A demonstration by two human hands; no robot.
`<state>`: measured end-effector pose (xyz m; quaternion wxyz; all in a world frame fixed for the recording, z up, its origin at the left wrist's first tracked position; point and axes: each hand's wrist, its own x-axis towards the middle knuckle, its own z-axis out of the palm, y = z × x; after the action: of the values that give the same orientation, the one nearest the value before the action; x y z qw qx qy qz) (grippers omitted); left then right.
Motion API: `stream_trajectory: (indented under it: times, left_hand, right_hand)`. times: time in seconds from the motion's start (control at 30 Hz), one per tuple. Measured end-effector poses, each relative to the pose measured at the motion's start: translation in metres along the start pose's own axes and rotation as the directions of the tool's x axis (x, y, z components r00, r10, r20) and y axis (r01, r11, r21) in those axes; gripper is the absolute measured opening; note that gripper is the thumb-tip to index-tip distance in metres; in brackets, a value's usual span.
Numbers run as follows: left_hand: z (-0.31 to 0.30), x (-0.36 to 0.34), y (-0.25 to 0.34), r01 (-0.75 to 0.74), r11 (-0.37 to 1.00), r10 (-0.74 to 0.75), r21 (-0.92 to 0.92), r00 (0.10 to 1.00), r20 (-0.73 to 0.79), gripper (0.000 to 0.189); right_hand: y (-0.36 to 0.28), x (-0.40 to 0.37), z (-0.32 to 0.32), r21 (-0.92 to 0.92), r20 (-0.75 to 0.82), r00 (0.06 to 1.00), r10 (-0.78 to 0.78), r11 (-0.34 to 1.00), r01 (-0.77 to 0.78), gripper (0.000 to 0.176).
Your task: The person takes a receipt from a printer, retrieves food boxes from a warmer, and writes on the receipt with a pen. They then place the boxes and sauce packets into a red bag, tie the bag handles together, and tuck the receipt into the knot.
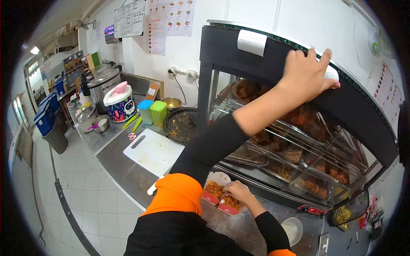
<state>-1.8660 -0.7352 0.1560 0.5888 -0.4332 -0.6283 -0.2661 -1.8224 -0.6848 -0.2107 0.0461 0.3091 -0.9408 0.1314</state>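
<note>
My left hand [307,74] reaches up to the heated display cabinet [222,49]. Its fingers hook over the dark top edge and its thumb lies lower, by a white paper label [331,73]. On the counter below, my right hand [240,191] is closed, fingertips down at two red-and-white paper boxes. The left box [210,197] and the right box [230,209] hold chopped orange-brown food; some white shows in the right one. What the right fingertips pinch is hidden. Behind the glass, pieces of browned food [292,155] lie on trays and wire racks.
A white cutting board [154,151], a knife handle [151,189] and a dark round pan [181,123] are to the left. Green [158,113] and blue [145,112] containers stand behind. A translucent round container [292,230] sits beside my right forearm.
</note>
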Motion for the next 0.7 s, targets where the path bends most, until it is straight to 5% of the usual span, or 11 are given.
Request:
stream_trajectory:
  times: [0.07,0.1,0.13,0.2,0.23,0.33,0.4,0.47,0.53,0.6,0.7]
  left_hand:
    - [-0.023,-0.013,-0.022,0.049,0.983,-0.102,-0.177,0.947,-0.305,0.050]
    - [-0.027,-0.022,-0.043,0.152,0.983,-0.185,-0.107,0.853,-0.488,0.050]
    - [-0.037,-0.035,-0.064,0.361,0.931,-0.298,0.046,0.829,-0.473,0.056]
    - [-0.048,-0.047,-0.104,0.582,0.755,-0.636,-0.303,0.763,-0.119,0.067]
    - [-0.051,-0.046,-0.110,0.588,0.729,-0.643,-0.352,0.764,-0.056,0.072]
    - [-0.034,-0.032,-0.124,0.516,0.794,-0.560,-0.322,0.827,-0.055,0.072]
    - [-0.030,-0.025,-0.119,0.433,0.620,-0.516,-0.654,0.853,0.076,0.060]
    - [-0.049,-0.032,-0.096,0.651,0.518,-0.584,-0.554,0.743,0.327,0.029]
    - [-0.042,-0.071,-0.112,0.484,0.408,-0.409,-0.775,0.855,0.319,0.062]
    - [-0.056,-0.104,-0.056,0.502,0.334,-0.551,-0.797,0.790,0.267,0.040]
    - [-0.064,-0.163,-0.007,0.563,0.416,-0.304,-0.714,0.826,0.474,0.050]
  right_hand:
    - [0.006,0.003,0.005,-0.108,0.108,0.994,0.035,0.994,-0.023,0.003]
    - [0.012,0.003,0.014,-0.222,0.121,0.992,0.021,0.975,0.007,0.005]
    - [0.011,0.002,0.014,-0.217,0.113,0.993,0.029,0.976,-0.004,0.005]
    - [0.003,0.000,0.009,-0.225,0.077,0.995,-0.058,0.971,0.074,0.004]
    - [-0.004,-0.004,0.007,-0.227,0.050,0.994,-0.096,0.968,0.105,0.004]
    - [-0.023,-0.014,0.003,-0.406,-0.092,0.979,-0.180,0.905,0.128,0.006]
    - [-0.036,-0.023,-0.012,-0.427,-0.108,0.986,-0.130,0.901,0.072,0.007]
    - [-0.047,-0.038,-0.024,-0.432,-0.209,0.971,-0.115,0.902,0.014,0.006]
    - [-0.056,-0.058,-0.035,-0.325,-0.218,0.975,0.034,0.940,-0.105,0.004]
    - [-0.067,-0.084,-0.060,-0.291,-0.286,0.953,0.100,0.938,-0.186,0.004]
    - [-0.084,-0.141,-0.096,-0.242,-0.338,0.917,0.210,0.923,-0.300,0.003]
